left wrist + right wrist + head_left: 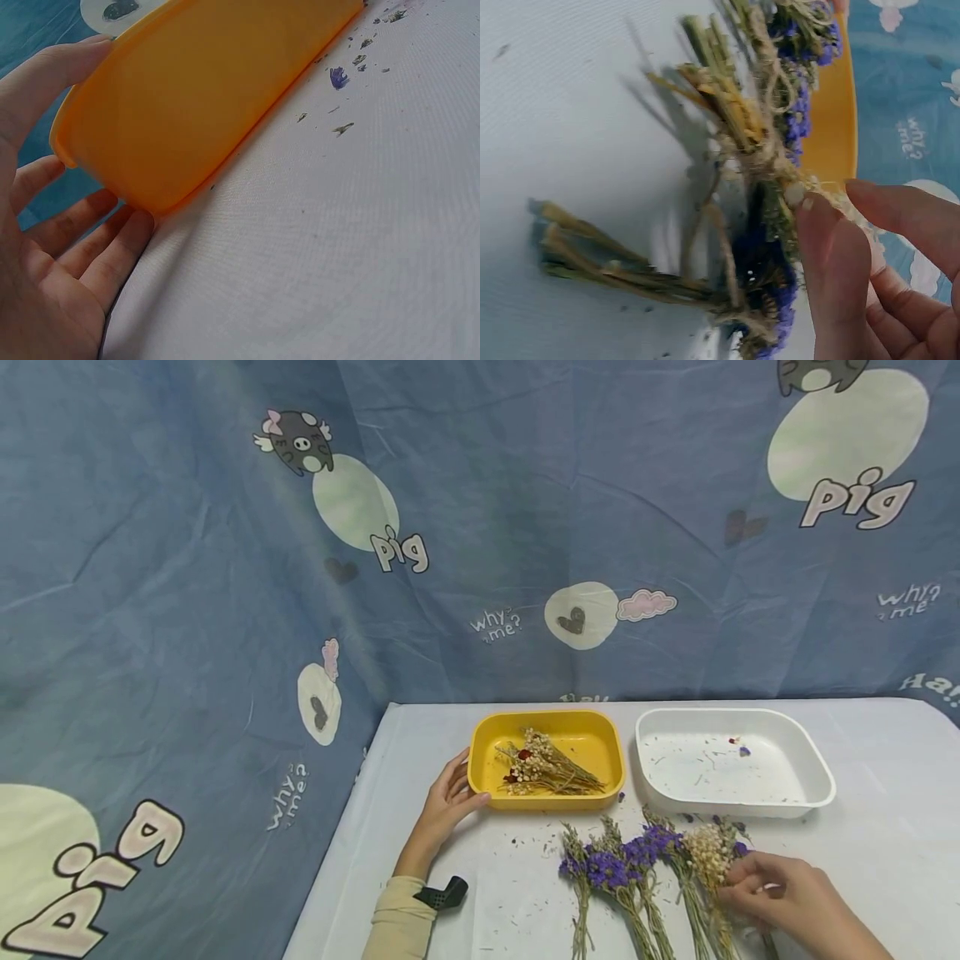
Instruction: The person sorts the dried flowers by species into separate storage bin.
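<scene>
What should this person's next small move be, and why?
Probably a gentle lift of the cream bunch clear of the purple bunches: the right hand has its thumb and fingers at it, and purple blooms crowd close beside it. The yellow tray, touched at one corner by the left hand, holds similar cream flowers, so carrying it there seems plausible.

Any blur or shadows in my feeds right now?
Head view: evenly lit, flower bunches readable; left wrist: a soft shadow on the white tabletop beside the yellow tray; right wrist: the stems look blurred, focus or motion unclear, with smudgy shadows on the tabletop.
</scene>
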A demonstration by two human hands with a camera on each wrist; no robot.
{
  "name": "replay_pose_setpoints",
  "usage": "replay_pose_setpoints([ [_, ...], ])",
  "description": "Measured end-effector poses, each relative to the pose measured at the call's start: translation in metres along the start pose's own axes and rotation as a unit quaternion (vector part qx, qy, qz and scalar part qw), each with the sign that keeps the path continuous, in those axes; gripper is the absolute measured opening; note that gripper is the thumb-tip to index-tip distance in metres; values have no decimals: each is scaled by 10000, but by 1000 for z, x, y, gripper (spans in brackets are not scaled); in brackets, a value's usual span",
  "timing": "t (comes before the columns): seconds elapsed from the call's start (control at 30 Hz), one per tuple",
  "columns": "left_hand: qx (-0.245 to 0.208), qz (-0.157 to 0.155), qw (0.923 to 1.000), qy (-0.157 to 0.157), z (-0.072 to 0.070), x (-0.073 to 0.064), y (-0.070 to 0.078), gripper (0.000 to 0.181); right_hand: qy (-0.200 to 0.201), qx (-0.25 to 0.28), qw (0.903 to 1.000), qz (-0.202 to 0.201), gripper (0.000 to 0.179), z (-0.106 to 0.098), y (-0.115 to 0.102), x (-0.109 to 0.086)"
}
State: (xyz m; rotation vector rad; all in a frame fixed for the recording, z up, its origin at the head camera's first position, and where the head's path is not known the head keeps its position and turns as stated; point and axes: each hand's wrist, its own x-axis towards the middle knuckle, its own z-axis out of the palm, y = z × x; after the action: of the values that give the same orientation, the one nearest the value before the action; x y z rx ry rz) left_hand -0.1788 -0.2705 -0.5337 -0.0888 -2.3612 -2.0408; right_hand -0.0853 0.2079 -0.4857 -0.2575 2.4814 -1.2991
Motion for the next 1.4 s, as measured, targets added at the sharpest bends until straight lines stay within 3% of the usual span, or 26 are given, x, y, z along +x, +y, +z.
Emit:
replay_pose_setpoints([
  [0.1,-3,-26,10000,14,0,0,0,85,-24,-360,9992,193,25,3,1,0],
  [0.23,12,-2,10000,-5,-1,0,0,85,-142,-718,9942,784,35,11,1,5],
  [0.37,-3,21,10000,-58,-2,-1,-1,85,-127,-753,9913,1070,40,17,1,8],
  [0.67,-11,37,10000,-76,-2,-1,-2,86,-501,-61,9957,776,38,19,10,6],
  [1.03,89,16,9999,-43,-2,0,-2,85,-504,625,9915,1028,42,18,16,4],
  [1.4,54,-23,10000,-35,-1,0,-2,85,-636,1359,9872,547,40,12,18,-4],
])
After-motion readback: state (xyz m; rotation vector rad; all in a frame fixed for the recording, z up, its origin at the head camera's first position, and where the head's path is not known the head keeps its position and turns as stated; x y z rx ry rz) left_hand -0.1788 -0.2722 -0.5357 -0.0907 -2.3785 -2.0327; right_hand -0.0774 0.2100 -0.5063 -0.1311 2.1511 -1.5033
